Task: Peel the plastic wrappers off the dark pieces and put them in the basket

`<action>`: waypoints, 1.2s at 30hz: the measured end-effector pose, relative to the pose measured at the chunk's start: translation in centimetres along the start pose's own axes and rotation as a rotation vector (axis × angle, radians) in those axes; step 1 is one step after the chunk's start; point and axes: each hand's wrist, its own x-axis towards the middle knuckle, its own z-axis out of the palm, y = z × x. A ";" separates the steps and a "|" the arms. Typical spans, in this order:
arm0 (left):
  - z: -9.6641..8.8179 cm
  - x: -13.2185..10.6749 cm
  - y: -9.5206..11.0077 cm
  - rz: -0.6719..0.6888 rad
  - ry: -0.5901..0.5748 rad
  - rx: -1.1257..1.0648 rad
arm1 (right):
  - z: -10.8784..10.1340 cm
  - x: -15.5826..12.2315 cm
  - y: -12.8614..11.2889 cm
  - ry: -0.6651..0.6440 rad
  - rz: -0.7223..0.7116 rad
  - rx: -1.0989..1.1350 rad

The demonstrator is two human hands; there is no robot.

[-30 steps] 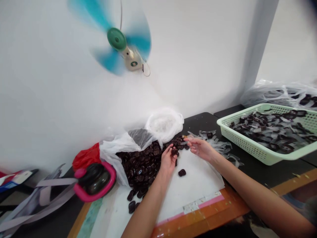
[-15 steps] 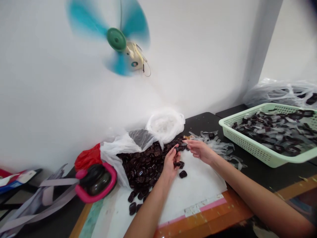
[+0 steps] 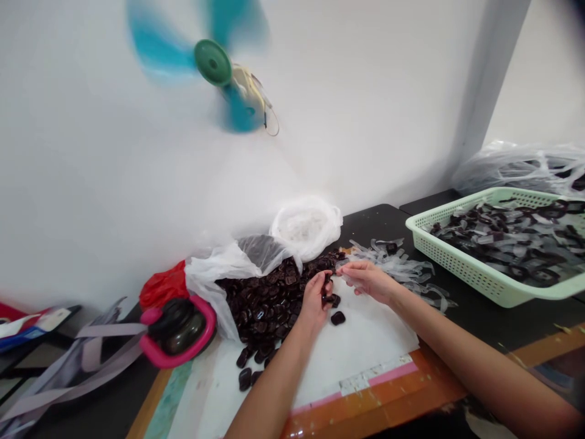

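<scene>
My left hand is closed around small, glossy, dark brown pieces, one of them showing at its fingertips. Just to its right, my right hand pinches what looks like a clear plastic strip, close to the left fingertips. Whether the strip touches the dark piece I cannot tell. A heap of dark rounded-square pieces spills from a white plastic bag left of my hands. One loose dark piece lies on the white sheet below them. Behind my right hand spreads a pile of clear strips.
A pale green basket on the right holds dark pieces with clear strips. Another white bag stands against the wall. On the left are a pink-rimmed dark object, a red bag and grey straps. A fan spins above.
My right hand has lowered slightly, its fingers now closed in a pinch with a clear strip showing. My left fingers have drawn closer together around the dark piece. The view has shifted slightly.
</scene>
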 end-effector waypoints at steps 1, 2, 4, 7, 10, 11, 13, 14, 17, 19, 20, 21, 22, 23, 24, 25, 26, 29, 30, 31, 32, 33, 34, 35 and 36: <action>0.0 0.0 0.0 -0.003 0.005 -0.007 | 0.0 0.0 0.0 -0.013 -0.007 -0.033; 0.0 0.0 0.0 -0.006 0.010 -0.009 | 0.1 0.0 0.1 -0.019 -0.015 -0.077; 0.0 0.0 0.0 -0.011 0.023 -0.007 | 0.4 0.0 0.2 -0.014 -0.041 -0.183; 0.0 0.0 0.0 -0.014 0.034 -0.020 | 1.0 0.1 0.5 0.031 -0.103 -0.312; -0.1 0.0 -0.1 -0.019 0.020 -0.052 | 1.7 0.1 0.6 0.067 -0.153 -0.358; -0.1 0.1 -0.2 -0.021 0.015 -0.063 | 1.9 0.0 0.6 0.073 -0.153 -0.362; -0.1 0.1 -0.3 -0.023 0.012 -0.078 | 2.2 -0.1 0.5 0.079 -0.144 -0.360; -0.1 0.1 -0.3 -0.022 0.016 -0.080 | 2.3 -0.2 0.5 0.081 -0.143 -0.356; 0.2 0.1 -0.2 -0.017 0.023 -0.078 | 2.5 -0.3 0.3 0.089 -0.165 -0.339; 0.4 0.0 -0.2 -0.018 0.022 -0.072 | 2.6 -0.4 0.2 0.096 -0.182 -0.329; 0.5 -0.1 -0.1 -0.019 0.020 -0.066 | 2.6 -0.4 0.2 0.096 -0.187 -0.325; 0.6 -0.1 -0.1 -0.018 0.020 -0.056 | 2.6 -0.4 0.3 0.091 -0.190 -0.321; 0.6 -0.2 -0.2 -0.013 0.020 -0.041 | 2.6 -0.4 0.3 0.084 -0.192 -0.318; 0.7 -0.2 -0.2 -0.003 0.019 -0.019 | 2.6 -0.4 0.4 0.076 -0.190 -0.316; 0.7 -0.2 -0.3 0.012 0.020 0.006 | 2.6 -0.3 0.5 0.071 -0.187 -0.315; 0.7 -0.2 -0.3 0.028 0.022 0.031 | 2.5 -0.3 0.6 0.073 -0.181 -0.317; 0.6 -0.2 -0.4 0.041 0.024 0.052 | 2.5 -0.2 0.7 0.081 -0.176 -0.322; 0.5 -0.1 -0.5 0.055 0.031 0.086 | 2.2 0.0 0.9 0.106 -0.145 -0.343; 0.5 -0.1 -0.5 0.062 0.030 0.096 | 2.2 0.1 1.0 0.102 -0.130 -0.344; 0.5 -0.1 -0.6 0.074 0.026 0.112 | 2.1 0.1 1.0 0.093 -0.112 -0.341; 0.5 -0.2 -0.6 0.092 0.024 0.131 | 2.0 0.0 1.0 0.084 -0.093 -0.339; 0.5 -0.3 -0.7 0.109 0.019 0.155 | 2.0 -0.1 1.0 0.072 -0.076 -0.337; 0.6 -0.4 -0.8 0.121 0.015 0.181 | 1.9 -0.3 1.1 0.068 -0.058 -0.340; 0.6 -0.6 -1.0 0.132 0.019 0.196 | 1.8 -0.4 1.1 0.068 -0.045 -0.348; 0.6 -0.7 -1.1 0.127 0.015 0.212 | 1.6 -0.5 1.2 0.049 -0.032 -0.349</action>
